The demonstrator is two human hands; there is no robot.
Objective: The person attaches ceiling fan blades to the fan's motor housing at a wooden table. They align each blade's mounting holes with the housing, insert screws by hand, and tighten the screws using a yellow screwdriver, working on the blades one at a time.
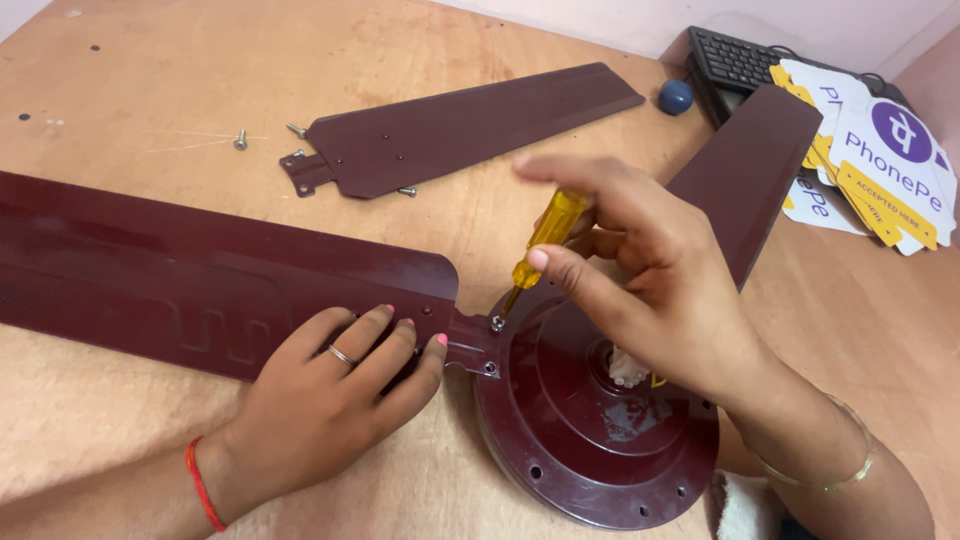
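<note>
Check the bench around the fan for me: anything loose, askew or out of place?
Loose screws lie scattered on the wooden table beside the detached blade. A blue ball sits near the keyboard. Otherwise, the left hand steadies the attached blade and the right hand holds the yellow screwdriver.

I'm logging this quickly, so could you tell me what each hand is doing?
Left hand: open, flat on the fan blade.
Right hand: closed on the screwdriver.

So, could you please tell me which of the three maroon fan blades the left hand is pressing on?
The left hand presses the nearest blade, the one bracketed to the motor hub; the loose blade and right-hand blade lie untouched.
</note>
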